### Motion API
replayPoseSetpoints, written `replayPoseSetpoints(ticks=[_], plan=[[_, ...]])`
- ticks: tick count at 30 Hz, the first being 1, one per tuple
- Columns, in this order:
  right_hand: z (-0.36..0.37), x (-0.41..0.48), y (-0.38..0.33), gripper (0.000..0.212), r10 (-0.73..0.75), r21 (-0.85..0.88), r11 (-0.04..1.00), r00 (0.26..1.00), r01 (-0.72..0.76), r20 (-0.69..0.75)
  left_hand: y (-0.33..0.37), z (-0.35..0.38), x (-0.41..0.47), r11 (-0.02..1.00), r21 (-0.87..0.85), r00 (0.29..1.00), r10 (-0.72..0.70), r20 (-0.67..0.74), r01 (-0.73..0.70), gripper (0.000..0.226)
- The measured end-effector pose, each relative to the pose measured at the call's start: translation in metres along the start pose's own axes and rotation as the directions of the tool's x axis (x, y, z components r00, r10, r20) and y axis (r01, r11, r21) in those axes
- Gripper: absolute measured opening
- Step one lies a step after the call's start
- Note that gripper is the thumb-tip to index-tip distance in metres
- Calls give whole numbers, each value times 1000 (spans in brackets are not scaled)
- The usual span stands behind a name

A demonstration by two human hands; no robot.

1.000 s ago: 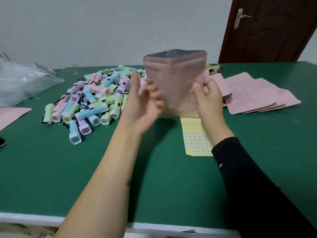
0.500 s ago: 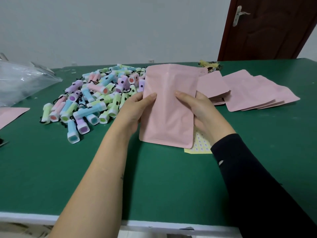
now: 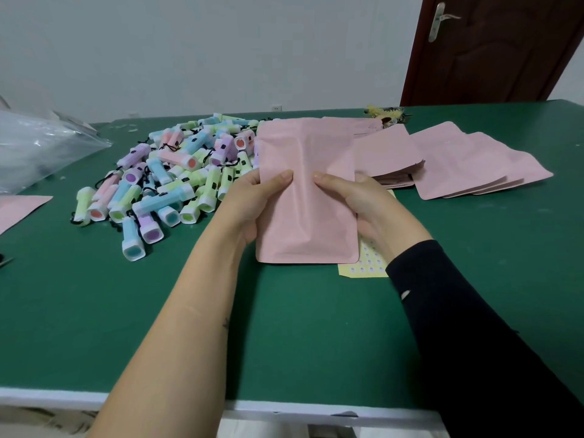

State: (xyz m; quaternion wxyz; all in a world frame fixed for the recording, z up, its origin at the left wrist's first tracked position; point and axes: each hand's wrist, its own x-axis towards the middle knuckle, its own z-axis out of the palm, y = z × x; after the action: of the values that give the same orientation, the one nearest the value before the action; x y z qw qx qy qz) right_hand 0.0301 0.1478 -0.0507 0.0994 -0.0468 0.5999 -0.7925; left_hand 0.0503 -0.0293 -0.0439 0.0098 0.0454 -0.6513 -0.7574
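A pink flat pouch is held just above the green table, its closed bottom edge toward me. My left hand grips its left edge, thumb lying on the front face. My right hand grips its right edge the same way, thumb on the front. Both thumbs press near the pouch's middle, where it bulges and creases. A pile of small pastel flashlights with black cords lies to the left of the pouch.
More pink pouches are stacked and fanned at the right. A yellow sticker sheet lies under my right hand. A clear plastic bag sits far left, another pink pouch near it. A brown door stands behind.
The pouch was held upright with its open mouth on top; it has since been laid down flat toward the table. Both hands shifted to grip its sides with thumbs on top.
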Motion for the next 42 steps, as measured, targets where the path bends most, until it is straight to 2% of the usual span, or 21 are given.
replayPoseSetpoints(ticks=[2,5,8,12,16,19,21,23,24,25,27,28,29,31,33,35,36,38,40,42], plan=[[1,-1,1,17,5,-20,1000,1000,-5,7,0,1,-2,1000,0,999,-15,42,15,30],[0,-2,1,5,-7,-33,999,1000,8,5,-1,1,-4,999,34,996,-17,83,14,43],[-1,-1,0,6,0,-47,999,1000,0,-3,0,0,-4,999,52,998,-19,58,16,35],[0,-1,-1,25,28,-75,997,1000,-27,9,2,-3,-3,996,77,997,-42,66,36,28],[1,-5,-2,25,14,-87,996,1000,-13,9,2,-2,-4,997,71,997,-41,69,36,16],[5,-8,-4,27,0,-102,995,999,-5,-45,-1,2,-3,996,89,1000,-16,22,14,24],[9,-10,-7,25,-74,-85,994,986,61,-151,-3,8,-3,975,210,990,90,-105,-66,45],[14,-10,-11,27,-163,-90,986,945,143,-284,-2,13,-6,883,397,910,355,-216,-250,53],[17,-11,-13,28,-192,-104,980,929,168,-315,-1,16,-8,824,455,869,459,-183,-339,50],[20,-12,-15,27,-207,-102,977,931,185,-301,0,19,-9,790,466,862,496,-107,-397,48],[28,-15,-17,21,-201,-31,980,969,199,-143,3,26,-13,825,377,901,427,72,-421,52],[32,-18,-19,25,-185,-8,983,982,185,-49,4,29,-15,857,307,911,387,144,-413,56],[34,-20,-19,33,-169,3,986,985,169,31,5,30,-16,880,228,907,384,173,-417,57],[35,-21,-20,40,-172,30,985,980,170,100,8,28,-17,917,72,919,387,79,-392,54],[34,-20,-20,29,-238,-14,971,971,239,24,13,20,-16,954,-121,961,275,-16,-274,45],[29,-17,-19,29,-328,-191,934,937,303,-118,13,8,-12,959,-265,993,116,27,-105,30],[25,-15,-18,38,-336,-265,919,930,291,-147,13,4,-11,962,-271,997,50,59,-32,25],[17,-12,-15,51,-225,-308,935,964,174,-139,11,-1,-10,970,-226,991,-59,122,86,23],[9,-12,-14,46,-109,-258,963,989,81,-97,8,-4,-10,962,-213,973,-132,192,172,23],[3,-12,-14,35,-79,-215,975,994,61,-80,7,-5,-9,962,-191,965,-153,214,195,22]])
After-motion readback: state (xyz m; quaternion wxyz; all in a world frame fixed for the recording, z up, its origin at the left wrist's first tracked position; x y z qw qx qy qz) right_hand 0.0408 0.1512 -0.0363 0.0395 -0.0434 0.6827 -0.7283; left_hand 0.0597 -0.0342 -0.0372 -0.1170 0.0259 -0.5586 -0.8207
